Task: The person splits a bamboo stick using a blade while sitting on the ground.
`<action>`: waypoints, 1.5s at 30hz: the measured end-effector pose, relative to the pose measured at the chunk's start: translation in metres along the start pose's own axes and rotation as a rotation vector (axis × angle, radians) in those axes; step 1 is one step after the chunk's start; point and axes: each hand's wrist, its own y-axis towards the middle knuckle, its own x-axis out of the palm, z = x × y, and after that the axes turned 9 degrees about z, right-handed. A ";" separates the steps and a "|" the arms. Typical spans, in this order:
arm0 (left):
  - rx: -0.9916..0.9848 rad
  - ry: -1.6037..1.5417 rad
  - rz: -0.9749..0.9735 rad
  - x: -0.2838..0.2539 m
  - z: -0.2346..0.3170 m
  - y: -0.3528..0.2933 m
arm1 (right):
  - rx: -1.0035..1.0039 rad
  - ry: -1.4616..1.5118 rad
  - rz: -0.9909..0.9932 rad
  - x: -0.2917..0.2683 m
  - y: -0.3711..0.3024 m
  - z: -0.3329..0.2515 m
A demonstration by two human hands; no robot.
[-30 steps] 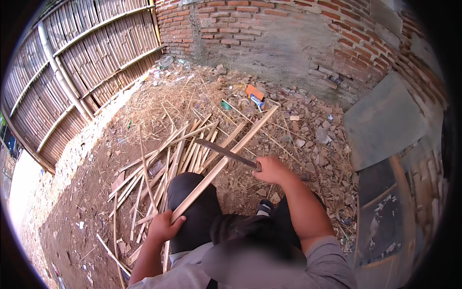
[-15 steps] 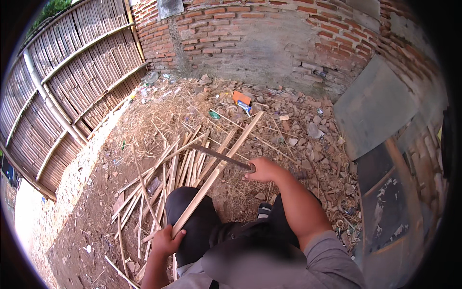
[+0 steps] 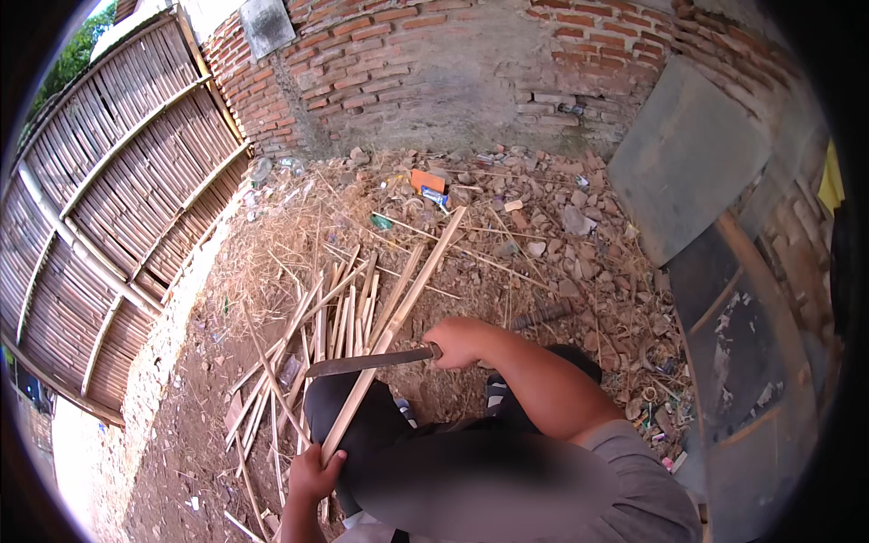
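Note:
A machete is gripped by its handle in my right hand. Its dark blade points left and lies across a long pale bamboo strip, over my left knee. Closed round the near end of that strip is my left hand, low on the left. The strip slants away from it, up and to the right, toward the rubble. Beyond my left knee many more bamboo strips lie in a loose heap on the soil.
Dry straw and broken brick rubble cover the ground ahead, with an orange piece and a green plastic scrap. A brick wall stands behind. On the left is a bamboo fence; grey and dark panels lean at right.
My right hand has drawn the machete nearer and to the left along the strip, closer to my left hand. The left hand keeps its grip. The view has shifted slightly.

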 end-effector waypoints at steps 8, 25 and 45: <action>0.043 -0.008 0.050 0.006 0.004 -0.004 | 0.191 0.157 0.211 -0.017 -0.004 0.059; 0.055 0.050 0.002 -0.003 0.008 -0.008 | 0.036 0.020 0.061 0.007 -0.012 0.043; -0.009 0.002 -0.055 0.002 -0.009 -0.001 | 0.075 -0.077 -0.073 0.011 0.000 0.008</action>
